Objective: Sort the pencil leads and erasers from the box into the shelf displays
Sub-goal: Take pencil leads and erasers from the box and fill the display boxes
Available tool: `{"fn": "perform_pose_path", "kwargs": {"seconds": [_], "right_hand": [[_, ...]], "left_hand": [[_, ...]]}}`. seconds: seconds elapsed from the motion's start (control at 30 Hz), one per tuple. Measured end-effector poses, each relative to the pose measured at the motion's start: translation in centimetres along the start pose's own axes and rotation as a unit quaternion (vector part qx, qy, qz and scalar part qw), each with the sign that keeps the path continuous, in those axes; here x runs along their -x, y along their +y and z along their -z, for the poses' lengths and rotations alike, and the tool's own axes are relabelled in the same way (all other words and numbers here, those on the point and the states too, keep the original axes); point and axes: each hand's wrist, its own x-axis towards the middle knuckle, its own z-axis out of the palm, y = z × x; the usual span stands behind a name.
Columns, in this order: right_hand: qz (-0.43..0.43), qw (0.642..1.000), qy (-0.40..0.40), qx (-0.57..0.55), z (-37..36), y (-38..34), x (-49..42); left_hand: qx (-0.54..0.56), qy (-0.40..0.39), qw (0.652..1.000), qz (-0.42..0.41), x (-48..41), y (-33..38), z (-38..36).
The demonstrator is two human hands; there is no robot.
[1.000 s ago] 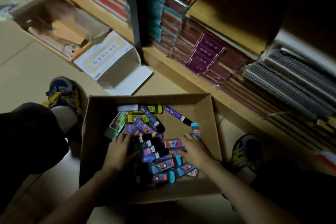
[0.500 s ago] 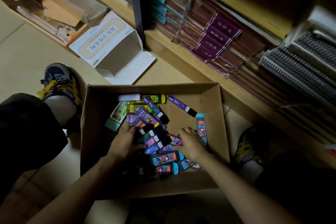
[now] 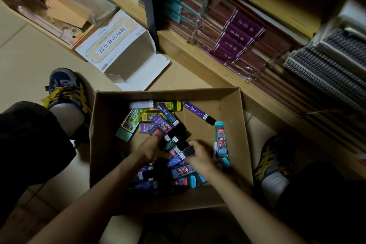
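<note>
Clutching a bundle of dark lead cases inside the box with curled left hand and right hand, lying between both hands, long axes slanting toward the shelf

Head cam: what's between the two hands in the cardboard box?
A fanned bunch of dark black-capped plastic lead cases spans the gap; the left hand and right hand both hold it. Head view shows this.

We saw a beige floor at nine o'clock and a wooden shelf from twelve to three o'clock, stacked with notebooks. The light was dim.
</note>
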Motion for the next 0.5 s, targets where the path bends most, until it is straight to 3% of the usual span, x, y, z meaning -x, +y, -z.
{"fn": "perform_pose_path", "kwargs": {"seconds": [0.1, 0.27, 0.5], "right_hand": [[-0.046, 0.997, -0.019, -0.053, 0.4, 0.1, 0.2], [0.027, 0.996, -0.017, -0.083, 0.7, -0.6, 0.3], [0.016, 0.997, -0.019, -0.070, 2.0, -2.3, -0.4]], "left_hand": [[0.008, -0.003, 1.000, -0.002, -0.1, 0.0, 0.1], [0.083, -0.014, 0.996, -0.010, 0.5, 0.1, 0.2], [0.204, 0.011, 0.979, -0.027, 2.2, 0.6, 0.2]]}}
